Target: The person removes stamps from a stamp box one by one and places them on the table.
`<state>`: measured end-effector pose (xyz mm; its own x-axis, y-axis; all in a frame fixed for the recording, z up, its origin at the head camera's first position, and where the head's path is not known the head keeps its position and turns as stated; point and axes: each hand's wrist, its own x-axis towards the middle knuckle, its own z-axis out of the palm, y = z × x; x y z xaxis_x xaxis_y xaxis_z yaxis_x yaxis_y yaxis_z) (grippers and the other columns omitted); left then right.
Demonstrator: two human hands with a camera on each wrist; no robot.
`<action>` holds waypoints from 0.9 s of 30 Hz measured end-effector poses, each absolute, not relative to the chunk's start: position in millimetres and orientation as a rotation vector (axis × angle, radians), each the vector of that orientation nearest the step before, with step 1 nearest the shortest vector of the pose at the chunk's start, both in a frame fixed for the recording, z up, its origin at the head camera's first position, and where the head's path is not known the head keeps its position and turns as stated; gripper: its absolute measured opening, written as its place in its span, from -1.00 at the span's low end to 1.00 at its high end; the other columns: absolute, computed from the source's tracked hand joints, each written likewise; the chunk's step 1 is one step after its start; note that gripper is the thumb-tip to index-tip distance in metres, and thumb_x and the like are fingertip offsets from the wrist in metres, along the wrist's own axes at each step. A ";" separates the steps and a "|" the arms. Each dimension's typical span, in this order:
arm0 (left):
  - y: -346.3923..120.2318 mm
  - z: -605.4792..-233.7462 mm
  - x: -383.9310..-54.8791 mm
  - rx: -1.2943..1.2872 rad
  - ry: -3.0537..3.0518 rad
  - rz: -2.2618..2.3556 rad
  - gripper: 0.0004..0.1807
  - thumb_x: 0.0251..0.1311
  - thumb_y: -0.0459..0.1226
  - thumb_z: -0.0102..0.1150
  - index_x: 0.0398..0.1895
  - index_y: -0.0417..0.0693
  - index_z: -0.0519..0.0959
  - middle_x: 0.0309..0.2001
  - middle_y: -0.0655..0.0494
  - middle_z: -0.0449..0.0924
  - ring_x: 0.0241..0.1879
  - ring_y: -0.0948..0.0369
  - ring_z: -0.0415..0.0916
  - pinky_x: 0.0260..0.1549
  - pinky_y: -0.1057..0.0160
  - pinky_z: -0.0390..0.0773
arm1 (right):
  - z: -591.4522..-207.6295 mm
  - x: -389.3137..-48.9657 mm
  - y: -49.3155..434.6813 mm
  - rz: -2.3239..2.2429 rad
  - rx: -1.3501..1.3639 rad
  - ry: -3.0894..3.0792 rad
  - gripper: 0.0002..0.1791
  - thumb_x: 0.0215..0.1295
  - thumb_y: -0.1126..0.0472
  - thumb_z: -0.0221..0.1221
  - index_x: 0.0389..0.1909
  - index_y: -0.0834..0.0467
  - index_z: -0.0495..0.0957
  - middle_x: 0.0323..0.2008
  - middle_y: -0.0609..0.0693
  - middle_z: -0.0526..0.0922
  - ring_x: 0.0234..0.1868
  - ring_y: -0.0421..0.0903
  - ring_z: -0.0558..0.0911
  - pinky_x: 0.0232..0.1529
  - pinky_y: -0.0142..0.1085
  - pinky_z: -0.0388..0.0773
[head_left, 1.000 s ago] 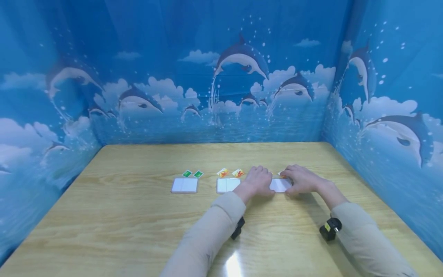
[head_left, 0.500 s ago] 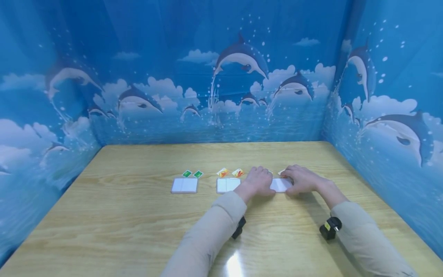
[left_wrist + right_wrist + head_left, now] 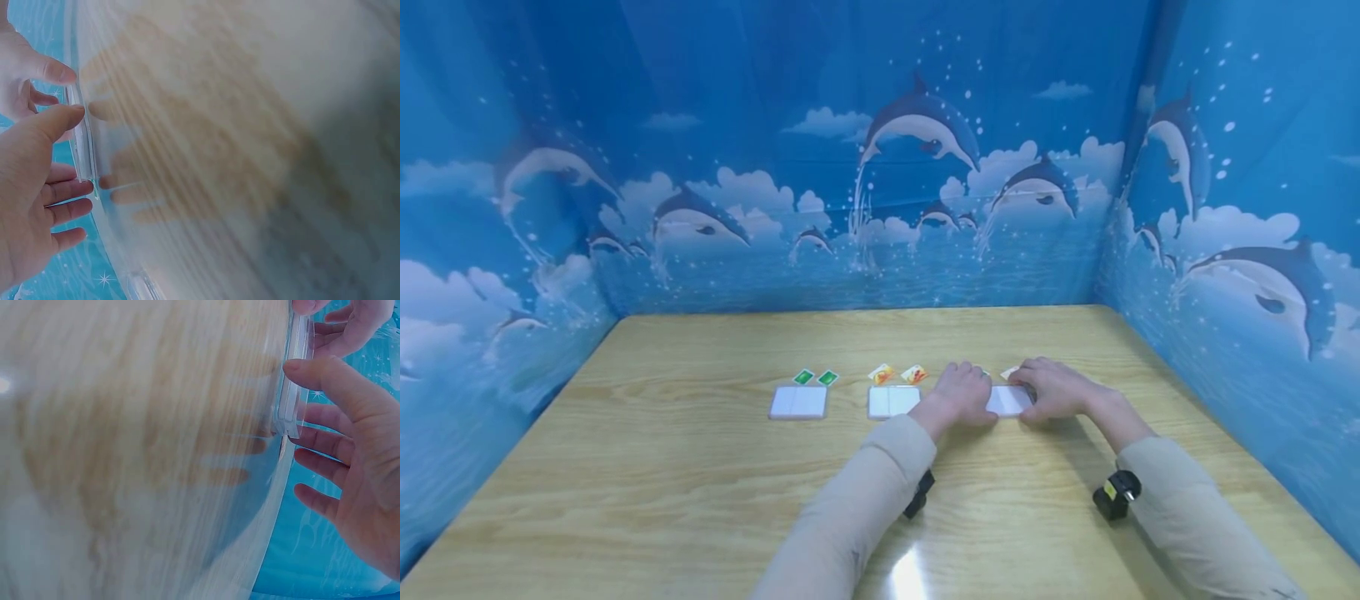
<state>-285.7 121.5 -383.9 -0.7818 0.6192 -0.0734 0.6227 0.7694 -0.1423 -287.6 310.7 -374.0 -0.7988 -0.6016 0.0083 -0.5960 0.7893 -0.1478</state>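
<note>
On the right of the row lies a flat white tray (image 3: pixel 1009 401) with a clear plastic rim, low on the table. My left hand (image 3: pixel 958 396) holds its left end and covers that part in the head view. At the other end my right hand (image 3: pixel 1060 390) grips it, thumb at the near edge. The left wrist view shows the tray (image 3: pixel 83 137) edge-on between thumb and index finger, the other fingers spread. Seen from the right wrist, the tray's side (image 3: pixel 290 387) sits between thumb and fingers. A small pale card (image 3: pixel 1010 372) peeks out behind the right hand.
To the left lie two similar white trays, one in the middle (image 3: pixel 892 402) and one farther left (image 3: pixel 798 402). Behind the middle one are two orange cards (image 3: pixel 913 374); two green cards (image 3: pixel 827 377) lie behind the left one. A dolphin-print curtain (image 3: pixel 850 275) borders the wooden table (image 3: pixel 662 483).
Both hands stay at the ends of the right tray, almost still. The head view has shifted very slightly.
</note>
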 end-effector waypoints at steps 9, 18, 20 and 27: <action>120.8 -384.4 -284.7 1.030 2.925 -0.278 -0.32 0.13 0.23 0.00 0.18 0.01 0.40 0.07 0.14 0.43 0.05 0.20 0.31 0.12 0.21 0.25 | -372.6 -284.0 308.8 -0.143 -0.976 2.955 -0.37 -0.18 -0.01 0.33 -0.03 0.23 0.53 -0.17 0.06 0.53 -0.17 0.01 0.46 -0.20 -0.11 0.41; 118.1 -383.7 -283.5 1.047 2.933 -0.285 -0.30 0.14 0.28 -0.08 0.17 0.00 0.41 0.08 0.13 0.43 0.06 0.19 0.31 0.11 0.20 0.25 | -371.2 -281.9 309.3 -0.118 -0.957 2.973 -0.33 -0.09 -0.13 0.33 0.02 0.20 0.52 -0.11 0.08 0.50 -0.07 0.07 0.43 -0.12 0.03 0.37; 117.8 -383.9 -283.8 1.048 2.931 -0.282 -0.30 0.15 0.28 -0.09 0.17 0.00 0.41 0.09 0.13 0.43 0.07 0.19 0.31 0.13 0.20 0.24 | -371.2 -282.2 309.4 -0.110 -0.970 2.967 -0.33 -0.07 -0.14 0.32 0.01 0.20 0.53 -0.13 0.07 0.50 -0.09 0.06 0.43 -0.14 0.01 0.38; 117.6 -383.4 -282.8 1.027 2.911 -0.272 -0.31 0.19 0.25 -0.09 0.22 0.00 0.38 0.14 0.14 0.40 0.12 0.18 0.29 0.17 0.19 0.20 | -370.6 -282.7 308.0 -0.101 -0.982 2.939 -0.35 -0.05 -0.11 0.32 0.00 0.24 0.53 -0.14 0.08 0.52 -0.12 0.04 0.46 -0.15 0.00 0.41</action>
